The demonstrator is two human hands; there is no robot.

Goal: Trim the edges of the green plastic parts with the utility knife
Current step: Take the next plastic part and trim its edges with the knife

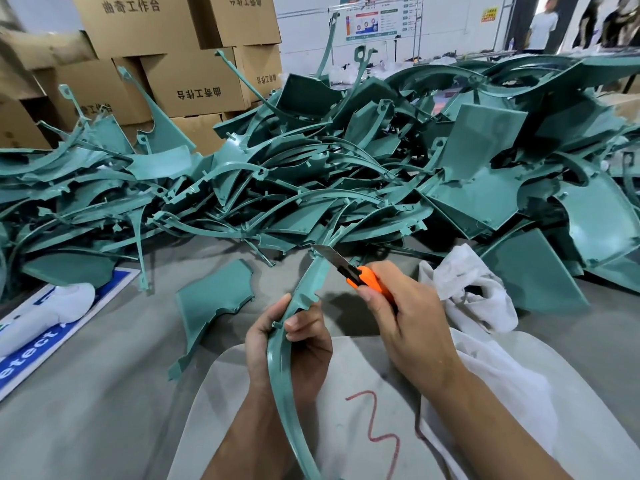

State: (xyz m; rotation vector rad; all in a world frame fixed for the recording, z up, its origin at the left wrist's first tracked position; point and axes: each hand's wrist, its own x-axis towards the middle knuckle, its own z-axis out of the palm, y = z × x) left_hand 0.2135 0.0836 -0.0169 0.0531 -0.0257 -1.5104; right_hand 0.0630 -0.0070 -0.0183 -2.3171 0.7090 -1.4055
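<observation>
cardboard boxes (194, 81) printed with dark characters stack up at the far left, behind a grey table (104, 393) that fills the near scene. heaped across the middle and far right of the table lies a big tangled pile of green plastic parts (346, 174), curved strips and flat panels lying every way. a white sack (363, 410) with a red squiggle drawn on it sits at the near edge, under both forearms. on the near left a blue and white sign (45, 344) lies flat with a white roll (41, 313) resting on it. one loose green panel (211, 306) lies flat on the table just left of the hands, apart from the pile. crumpled white plastic bags (467, 285) sit on the right, beside the right hand. the long curved green strip (277, 375) being worked on runs from the near edge up toward the pile, raised off the table. the left hand (287, 344) grips this strip near its middle, fingers and thumb curled round it. the right hand (405, 313) is clamped on the orange handle of the utility knife (349, 268), fingers wrapped tight and thumb laid along the grip. the knife's blade points far and left, its tip touching the right edge of the strip above the left hand.
</observation>
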